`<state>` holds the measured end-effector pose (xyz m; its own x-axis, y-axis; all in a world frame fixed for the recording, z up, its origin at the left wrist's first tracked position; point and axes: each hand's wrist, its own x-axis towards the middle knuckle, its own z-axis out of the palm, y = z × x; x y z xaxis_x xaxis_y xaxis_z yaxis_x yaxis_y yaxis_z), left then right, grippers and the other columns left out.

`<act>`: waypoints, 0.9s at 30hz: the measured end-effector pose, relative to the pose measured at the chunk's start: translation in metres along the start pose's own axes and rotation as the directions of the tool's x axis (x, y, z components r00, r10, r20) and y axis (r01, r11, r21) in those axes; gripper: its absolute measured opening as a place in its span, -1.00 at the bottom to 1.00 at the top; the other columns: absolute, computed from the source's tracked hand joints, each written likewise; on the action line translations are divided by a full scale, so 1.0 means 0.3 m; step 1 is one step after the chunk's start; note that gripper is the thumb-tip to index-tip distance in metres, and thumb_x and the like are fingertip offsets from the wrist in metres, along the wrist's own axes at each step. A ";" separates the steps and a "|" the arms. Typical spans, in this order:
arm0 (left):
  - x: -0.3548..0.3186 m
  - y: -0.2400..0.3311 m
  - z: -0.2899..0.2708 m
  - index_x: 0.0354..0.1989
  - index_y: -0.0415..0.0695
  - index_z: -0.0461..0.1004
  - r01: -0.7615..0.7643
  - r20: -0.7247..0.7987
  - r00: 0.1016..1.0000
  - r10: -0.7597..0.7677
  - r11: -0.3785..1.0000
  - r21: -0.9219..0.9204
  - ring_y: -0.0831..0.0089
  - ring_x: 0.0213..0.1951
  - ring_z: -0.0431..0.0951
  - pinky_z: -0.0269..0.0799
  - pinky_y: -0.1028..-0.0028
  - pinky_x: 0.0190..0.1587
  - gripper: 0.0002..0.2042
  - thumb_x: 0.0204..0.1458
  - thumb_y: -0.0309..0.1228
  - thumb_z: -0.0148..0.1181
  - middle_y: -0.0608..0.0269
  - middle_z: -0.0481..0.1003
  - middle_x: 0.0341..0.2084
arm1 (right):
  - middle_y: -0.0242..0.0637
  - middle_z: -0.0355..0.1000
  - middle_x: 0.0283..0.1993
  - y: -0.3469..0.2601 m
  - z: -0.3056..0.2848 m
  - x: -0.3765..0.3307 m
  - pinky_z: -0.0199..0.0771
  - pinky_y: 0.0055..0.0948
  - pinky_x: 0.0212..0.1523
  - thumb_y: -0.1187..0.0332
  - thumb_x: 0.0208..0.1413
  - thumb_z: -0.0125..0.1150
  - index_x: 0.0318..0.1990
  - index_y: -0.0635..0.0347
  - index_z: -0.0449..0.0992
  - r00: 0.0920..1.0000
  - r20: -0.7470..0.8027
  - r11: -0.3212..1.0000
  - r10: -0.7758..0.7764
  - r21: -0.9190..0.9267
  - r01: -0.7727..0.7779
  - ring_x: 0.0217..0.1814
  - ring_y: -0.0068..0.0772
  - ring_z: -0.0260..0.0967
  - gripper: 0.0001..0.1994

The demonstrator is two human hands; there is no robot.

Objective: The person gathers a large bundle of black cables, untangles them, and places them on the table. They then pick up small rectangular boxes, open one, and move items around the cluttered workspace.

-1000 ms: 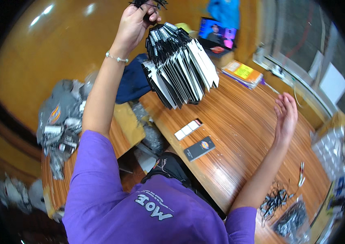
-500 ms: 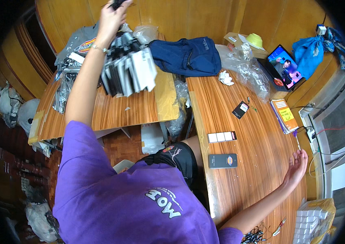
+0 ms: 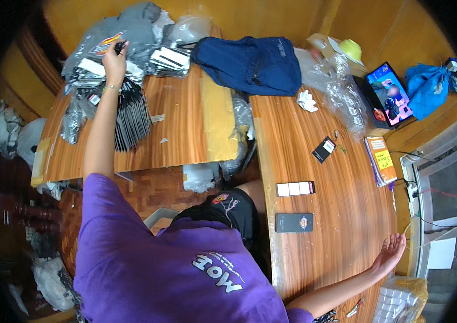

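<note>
My left hand (image 3: 114, 63) is closed on the black strings of a bundle of hang tags (image 3: 132, 117). The tags fan downward over the left table, their dark thin edges facing me; I cannot tell whether they rest on the wood. Beside them lies another stack of black and white tags (image 3: 170, 61). A grey garment in clear plastic (image 3: 126, 27) lies just beyond the hand. My right hand (image 3: 391, 254) is open and holds nothing, over the right edge of the right table. Nearer the middle of that table are a dark flat tag (image 3: 294, 222) and a white-panelled strip (image 3: 296, 188).
A navy backpack (image 3: 250, 65) lies at the back across both tables. To the right stand a lit tablet (image 3: 387, 94) and orange-covered notebooks (image 3: 380, 160). A black tag (image 3: 324, 149), crumpled tissue (image 3: 307, 101) and clear plastic (image 3: 347, 102) lie on the right table. A gap separates the tables.
My left hand has swung left and lower with the hang tags, from midair to over the left table. The right hand has shifted slightly toward me, staying open.
</note>
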<state>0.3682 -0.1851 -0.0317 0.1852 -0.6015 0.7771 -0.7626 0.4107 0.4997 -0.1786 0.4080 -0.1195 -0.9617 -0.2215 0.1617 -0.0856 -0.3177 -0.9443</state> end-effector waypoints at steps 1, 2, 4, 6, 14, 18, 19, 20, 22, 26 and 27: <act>0.027 -0.090 0.084 -0.26 -0.14 0.44 -0.044 -0.007 0.999 0.044 0.999 -0.020 0.29 -0.42 0.50 0.35 0.43 -0.33 -0.79 -0.07 -0.35 0.18 0.03 0.48 -0.49 | -0.42 0.32 -0.18 -0.018 0.000 -0.011 0.19 -0.49 -0.14 0.22 0.09 0.04 -0.09 0.13 0.33 1.000 0.013 1.000 -0.014 -0.008 0.014 -0.17 -0.56 0.24 -0.72; 0.071 -0.212 0.145 -0.26 -0.14 0.45 -0.091 -0.021 0.996 0.091 0.995 -0.038 0.33 -0.43 0.49 0.35 0.45 -0.32 -0.79 -0.06 -0.34 0.18 0.05 0.48 -0.49 | -0.41 0.32 -0.18 -0.025 0.010 -0.021 0.19 -0.49 -0.14 0.22 0.09 0.04 -0.10 0.13 0.33 0.999 0.028 1.000 -0.026 -0.010 0.027 -0.18 -0.56 0.24 -0.73; 0.079 -0.226 0.318 -0.29 -0.20 0.46 -0.038 -0.022 0.999 0.036 0.996 -0.083 0.37 -0.42 0.45 0.32 0.48 -0.26 -0.75 -0.04 -0.29 0.17 0.18 0.50 -0.45 | -0.38 0.32 -0.19 -0.083 0.015 -0.090 0.20 -0.50 -0.16 0.23 0.09 0.04 -0.14 0.14 0.34 0.995 -0.042 0.994 -0.089 -0.063 0.086 -0.19 -0.56 0.24 -0.75; 0.171 -0.366 0.404 -0.33 -0.22 0.48 -0.060 0.127 0.989 0.078 0.988 -0.145 0.42 -0.43 0.43 0.32 0.47 -0.27 -0.72 -0.04 -0.22 0.16 0.17 0.49 -0.49 | -0.36 0.33 -0.23 -0.086 0.059 -0.143 0.23 -0.51 -0.18 0.26 0.10 0.02 -0.17 0.16 0.34 0.989 -0.102 0.989 -0.102 -0.119 0.090 -0.21 -0.55 0.27 -0.78; 0.338 -0.720 0.848 -0.27 -0.25 0.44 0.333 0.199 0.936 -0.291 0.915 -0.227 0.35 -0.36 0.47 0.35 0.42 -0.23 -0.58 -0.16 -0.13 0.27 0.15 0.50 -0.44 | -0.39 0.36 -0.36 -0.045 0.120 -0.464 0.26 -0.60 -0.27 0.38 0.11 -0.02 -0.25 0.19 0.38 0.952 -0.304 0.956 0.020 -0.274 -0.107 -0.31 -0.59 0.30 -0.88; 0.302 -0.740 0.858 -0.04 -0.31 0.32 -0.316 0.299 0.921 0.250 0.928 0.198 0.08 -0.14 0.42 0.30 0.29 -0.07 -0.39 -0.09 0.01 0.13 -0.06 0.39 -0.14 | -0.41 0.36 -0.40 -0.011 0.070 -0.557 0.27 -0.63 -0.28 0.35 0.07 0.05 -0.30 0.26 0.40 0.923 -0.382 0.781 0.049 -0.561 -0.274 -0.34 -0.62 0.29 -0.85; 0.325 -0.761 0.847 -0.05 -0.31 0.32 -0.197 0.233 0.959 0.160 0.970 0.143 0.09 -0.16 0.43 0.32 0.27 -0.11 -0.39 -0.10 0.00 0.15 -0.08 0.41 -0.17 | -0.41 0.36 -0.41 0.045 0.015 -0.566 0.28 -0.61 -0.30 0.35 0.06 0.06 -0.30 0.27 0.41 0.928 -0.370 0.753 0.037 -0.601 -0.269 -0.36 -0.62 0.28 -0.84; 0.262 -0.737 0.853 -0.05 -0.31 0.31 -0.117 0.293 0.951 0.095 0.991 0.059 0.08 -0.17 0.43 0.32 0.27 -0.12 -0.42 -0.09 -0.04 0.17 -0.09 0.41 -0.18 | -0.41 0.36 -0.41 0.074 -0.029 -0.573 0.29 -0.60 -0.31 0.35 0.06 0.07 -0.31 0.29 0.41 0.935 -0.355 0.700 0.011 -0.665 -0.261 -0.37 -0.62 0.28 -0.84; 0.344 -0.801 0.794 -0.01 -0.15 0.30 -0.142 0.268 0.944 0.193 0.970 -0.199 0.14 -0.19 0.48 0.37 0.26 -0.18 -0.49 -0.07 -0.10 0.16 -0.04 0.44 -0.19 | -0.41 0.36 -0.42 0.120 -0.028 -0.533 0.30 -0.58 -0.35 0.37 0.06 0.07 -0.30 0.29 0.42 0.938 -0.331 0.755 0.106 -0.587 -0.293 -0.38 -0.62 0.26 -0.84; 0.310 -0.515 0.753 0.01 -0.14 0.29 -0.558 0.202 0.829 0.522 0.747 0.361 0.09 -0.10 0.38 0.31 0.22 -0.10 -0.48 -0.06 -0.07 0.14 0.00 0.37 -0.12 | -0.44 0.34 -0.46 0.120 -0.030 -0.496 0.26 -0.61 -0.36 0.37 0.06 0.07 -0.32 0.29 0.41 0.962 -0.272 0.715 0.033 -0.666 -0.212 -0.39 -0.65 0.23 -0.85; 0.372 -0.433 0.691 0.00 -0.20 0.28 -0.673 0.172 0.739 0.652 0.702 0.231 0.07 -0.07 0.35 0.27 0.21 -0.05 -0.46 -0.07 -0.08 0.14 -0.02 0.36 -0.10 | -0.44 0.34 -0.47 0.135 -0.016 -0.468 0.25 -0.62 -0.37 0.37 0.06 0.06 -0.33 0.29 0.41 0.964 -0.263 0.733 0.033 -0.650 -0.202 -0.40 -0.65 0.23 -0.85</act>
<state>0.3594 -0.4475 -0.0892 -0.4668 -0.2945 0.8339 -0.8036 0.5350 -0.2609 -0.0484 0.4305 -0.1818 -0.9986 0.0184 0.0494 -0.0375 0.4114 -0.9107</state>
